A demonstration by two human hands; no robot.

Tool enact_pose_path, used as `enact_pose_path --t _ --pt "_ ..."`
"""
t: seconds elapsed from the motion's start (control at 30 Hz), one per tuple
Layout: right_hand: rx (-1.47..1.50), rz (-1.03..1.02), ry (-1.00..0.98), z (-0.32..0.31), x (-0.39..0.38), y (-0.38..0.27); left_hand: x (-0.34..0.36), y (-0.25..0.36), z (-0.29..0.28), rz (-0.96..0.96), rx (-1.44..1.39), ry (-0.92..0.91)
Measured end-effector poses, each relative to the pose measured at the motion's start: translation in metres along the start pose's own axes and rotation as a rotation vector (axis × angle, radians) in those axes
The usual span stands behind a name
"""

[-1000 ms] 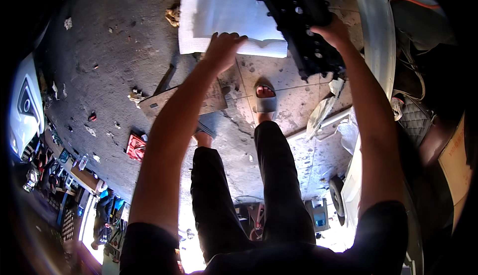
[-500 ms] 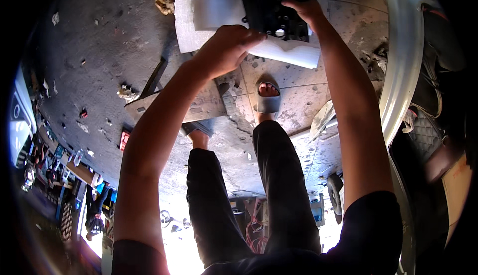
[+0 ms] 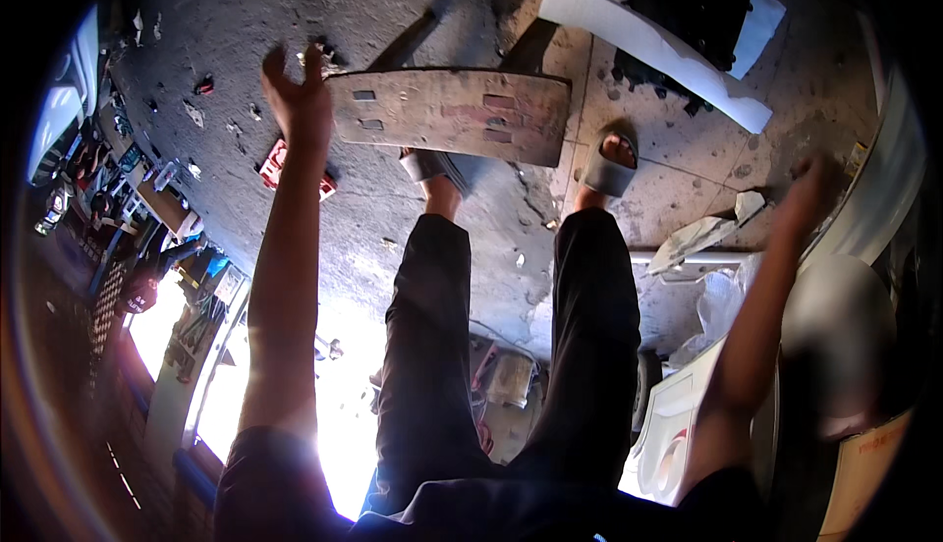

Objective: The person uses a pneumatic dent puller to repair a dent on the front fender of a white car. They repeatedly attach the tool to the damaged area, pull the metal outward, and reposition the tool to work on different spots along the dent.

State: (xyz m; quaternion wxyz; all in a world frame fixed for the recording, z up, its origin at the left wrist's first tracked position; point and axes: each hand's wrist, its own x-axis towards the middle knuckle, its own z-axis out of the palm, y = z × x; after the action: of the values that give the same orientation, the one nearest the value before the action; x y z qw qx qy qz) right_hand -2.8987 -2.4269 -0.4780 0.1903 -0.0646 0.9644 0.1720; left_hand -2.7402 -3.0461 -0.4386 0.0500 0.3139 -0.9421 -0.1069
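Note:
My left hand [image 3: 297,100] is raised at the left end of a small wooden stool [image 3: 417,115], fingers apart and holding nothing; whether it touches the stool's end I cannot tell. My right hand [image 3: 813,193] is out at the far right, close to a pale curved panel [image 3: 884,189]. Motion and shadow smear its fingers. A flat black part with holes along its edge [image 3: 688,2] lies on white foam sheeting [image 3: 609,22] at the upper right, away from both hands. Another dark piece [image 3: 648,76] shows under the foam's edge.
My sandalled feet [image 3: 611,164] stand just below the stool and foam. A broken pale piece [image 3: 702,238] lies on the floor at right. A red object [image 3: 275,169] lies by my left forearm. Cluttered shelving [image 3: 147,193] lines the left side.
Both hands have come off the black part, which stays on the foam. They have spread apart, left and right. The view has shifted, so the stool shows nearer the middle.

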Motion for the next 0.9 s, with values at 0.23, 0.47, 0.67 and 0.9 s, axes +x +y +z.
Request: enact_pose_path --t 0.23,0.47,0.67,0.9 --pt "1.580 0.365 -0.514 -0.068 -0.098 -0.317 -0.035 -0.114 0.028 -0.806 -0.709 -0.512" --pt "1.773 0.971 -0.158 -0.174 -0.263 -0.228 -0.073 0.008 -0.108 -0.542 -0.910 -0.607" --pt "1.983 1.379 0.247 -0.285 -0.528 -0.215 -0.110 0.032 -0.305 -0.196 -1.016 -0.942" --pt "2.153 1.964 0.542 -0.330 -0.841 -0.213 -0.299 0.141 -0.486 0.302 -0.774 -1.383"
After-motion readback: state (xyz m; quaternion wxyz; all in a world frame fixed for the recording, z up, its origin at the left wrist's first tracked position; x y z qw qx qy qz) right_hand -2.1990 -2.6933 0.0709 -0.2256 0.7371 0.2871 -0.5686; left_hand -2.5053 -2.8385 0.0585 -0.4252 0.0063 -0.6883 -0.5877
